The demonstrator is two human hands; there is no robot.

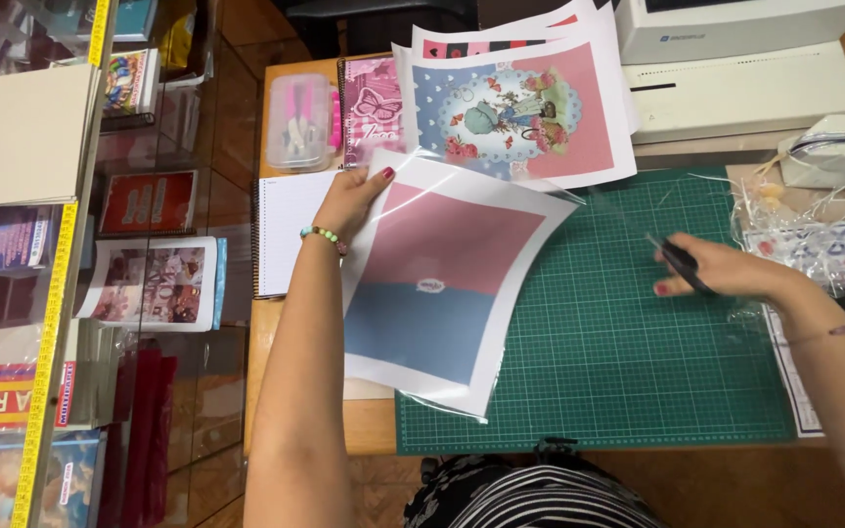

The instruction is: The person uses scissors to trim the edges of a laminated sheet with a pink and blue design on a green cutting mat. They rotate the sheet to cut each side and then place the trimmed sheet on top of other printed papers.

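A printed sheet (442, 284), pink in its upper half and blue below with a small white oval at the middle, is held up at a tilt over the left edge of the green cutting mat (618, 372). It is gripped at its top left corner, at about 11 o'clock of the sheet, by the left hand (352, 196); the fingers (383, 174) are closed on that corner, with the thumb lying on the white margin and the rest of the sheet hanging away toward 5 o'clock. A clear film is seen along the sheet's edges.

The right hand (726, 269) is held above the mat, at 3 o'clock from the sheet and well apart from it. Its fingers are clamped on a dark, slender tool (679, 262), which is blurred; its kind cannot be told.

At 12 o'clock from the held sheet, a second print (520, 108) with a figure in a blue and pink frame lies on the desk (374, 420). A spiral notebook (286, 230) lies at 9 o'clock, just beside the left wrist, and a clear plastic box (300, 122) stands beyond it.
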